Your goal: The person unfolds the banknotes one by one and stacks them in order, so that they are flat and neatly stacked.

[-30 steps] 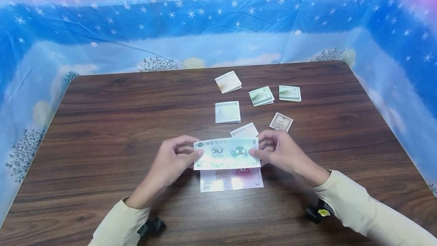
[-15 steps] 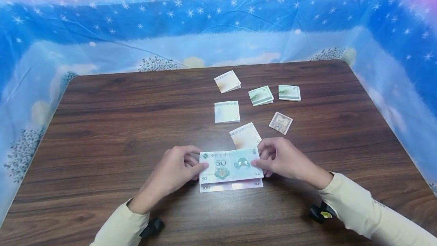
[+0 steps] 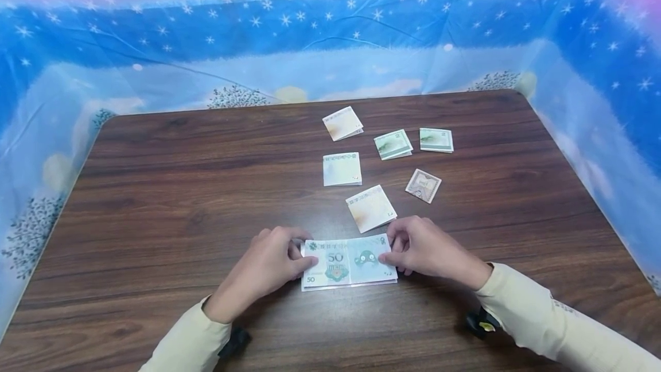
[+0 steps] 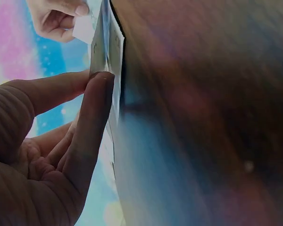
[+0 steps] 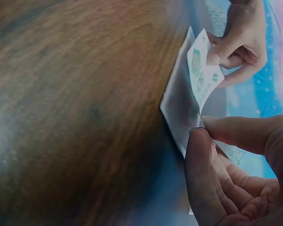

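A green 50 play banknote (image 3: 341, 260) has a crease down its middle. My left hand (image 3: 273, 266) pinches its left end between thumb and fingers, and my right hand (image 3: 423, 248) pinches the right end. Directly beneath lies a pinkish 100 banknote (image 5: 177, 103), flat on the table and almost covered in the head view. From the right wrist, a narrow gap shows between the two notes, with the green one slightly bent. Just beyond them, a folded banknote (image 3: 370, 209) with a brown tint lies near my right fingers.
Farther back on the wooden table (image 3: 181, 200) lie a folded pale-green note (image 3: 342, 169), a folded brown-tinted note (image 3: 343, 123), two folded green notes (image 3: 393, 144) and a small brown note (image 3: 423, 185). A snowflake-patterned cloth (image 3: 310, 33) surrounds the back and sides.
Both hands have brought the 50 note down and toward the body, so it now covers nearly all of the 100 note. The folded brown-tinted note behind it has come into full view.
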{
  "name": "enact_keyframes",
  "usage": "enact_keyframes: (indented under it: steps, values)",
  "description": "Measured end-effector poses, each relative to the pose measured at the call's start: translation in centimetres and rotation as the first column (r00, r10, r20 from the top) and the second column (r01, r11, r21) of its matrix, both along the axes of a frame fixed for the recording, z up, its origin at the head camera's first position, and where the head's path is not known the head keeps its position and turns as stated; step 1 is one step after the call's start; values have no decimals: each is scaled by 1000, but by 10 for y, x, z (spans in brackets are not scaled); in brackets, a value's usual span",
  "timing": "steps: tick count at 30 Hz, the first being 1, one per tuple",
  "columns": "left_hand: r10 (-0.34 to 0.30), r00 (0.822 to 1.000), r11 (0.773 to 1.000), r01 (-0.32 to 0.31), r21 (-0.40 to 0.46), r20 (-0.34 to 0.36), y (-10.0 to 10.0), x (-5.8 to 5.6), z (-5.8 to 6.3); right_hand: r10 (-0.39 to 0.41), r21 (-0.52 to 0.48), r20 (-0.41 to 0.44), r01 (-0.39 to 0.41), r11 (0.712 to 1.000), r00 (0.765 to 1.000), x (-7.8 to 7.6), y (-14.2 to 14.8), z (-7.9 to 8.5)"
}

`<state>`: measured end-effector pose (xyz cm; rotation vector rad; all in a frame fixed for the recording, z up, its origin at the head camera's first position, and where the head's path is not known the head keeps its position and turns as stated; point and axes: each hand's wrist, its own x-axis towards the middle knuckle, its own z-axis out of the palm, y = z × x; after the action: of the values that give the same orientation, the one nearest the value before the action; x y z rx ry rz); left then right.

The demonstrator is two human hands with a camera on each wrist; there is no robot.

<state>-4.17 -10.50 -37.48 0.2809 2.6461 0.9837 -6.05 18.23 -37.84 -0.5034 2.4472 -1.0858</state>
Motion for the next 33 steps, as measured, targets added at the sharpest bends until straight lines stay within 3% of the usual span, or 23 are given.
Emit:
enact_keyframes:
  steps: [16,26,33]
  values:
    - [-36,998,996,31,-83,-57,5,-3,-5,-71,97,-27,73,993,997,2,-4,-9]
    - [-45,996,996,38,-80,-83,5,-4,-4,-49,146,-150,71,987,987,5,-5,-9]
    - [-13,992,999,8,-40,-128,-3,-18,6,-65,79,-206,82,993,976,-7,-2,6]
